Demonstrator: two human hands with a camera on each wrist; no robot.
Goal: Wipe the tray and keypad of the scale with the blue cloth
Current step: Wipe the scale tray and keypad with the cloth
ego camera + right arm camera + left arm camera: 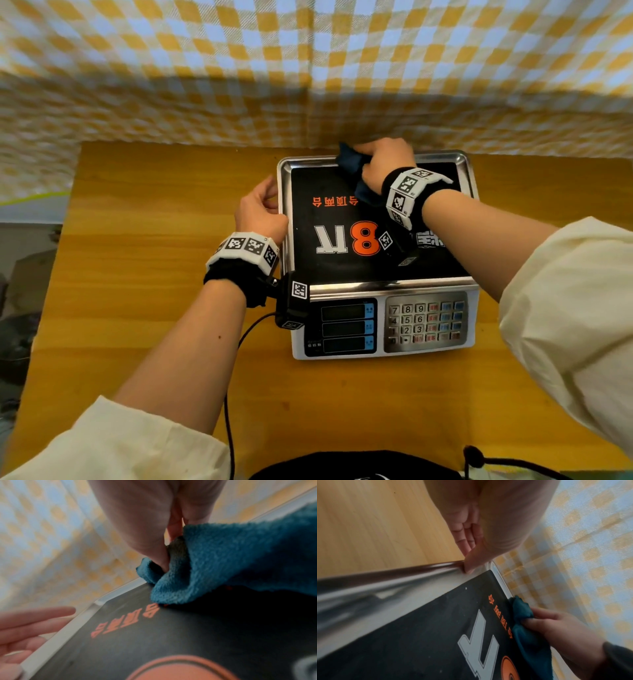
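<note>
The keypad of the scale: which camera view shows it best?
The head view shows it best: the keypad lies whole and uncovered at the front of the scale, with its number keys readable. The left wrist and right wrist views do not show it; they show only the tray and the blue cloth.

The cloth [350, 163] I hold is deep teal blue. My scale's tray [285, 192] is shiny silver, lined with a black sheet [329, 263] printed with orange characters, a big orange 8 and grey-white lettering. The keypad [424, 322] is grey with white, red and blue keys. The tabletop [154, 240] is honey-yellow wood grain; behind hangs yellow, white and pale blue check fabric [205, 68]. My sleeves [575, 308] are cream.
</note>
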